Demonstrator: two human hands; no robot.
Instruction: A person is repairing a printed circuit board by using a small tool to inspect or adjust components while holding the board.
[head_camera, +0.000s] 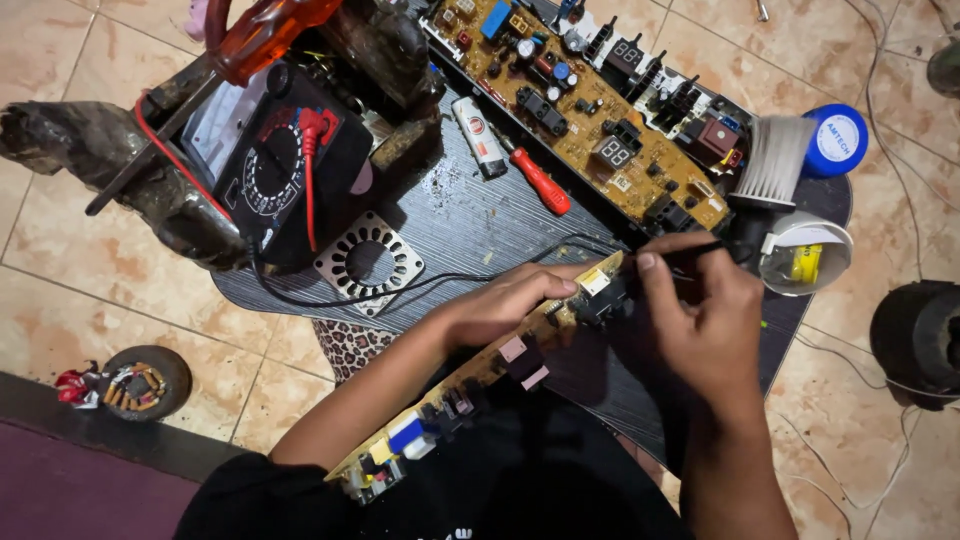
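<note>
Under both hands lies a dark board (470, 215), and across it, tilted on edge toward the person, runs the long yellow circuit board (470, 385) being worked. Left hand (505, 300) is closed over the board's upper edge, fingers curled round it to steady it; right hand (700, 320) is closed in a pen grip on a thin black probe (700, 250) whose tip meets the board's far end. Done well, as I judge it, this calls for the left hand to hold the board dead still while the tip touches one point alone, with the black lead kept slack. Beyond the hands sits a second, larger circuit board (580, 100); up and left of the left hand is a black meter (280, 170) with red leads; past the right hand a white brush (775, 160) and a small open tub (805, 255); between them a red screwdriver (540, 182). Hard to make out: the probe's tip and the exact contact it touches, hidden by the fingers; the near end of the board is cut off by the person's dark clothing.
</note>
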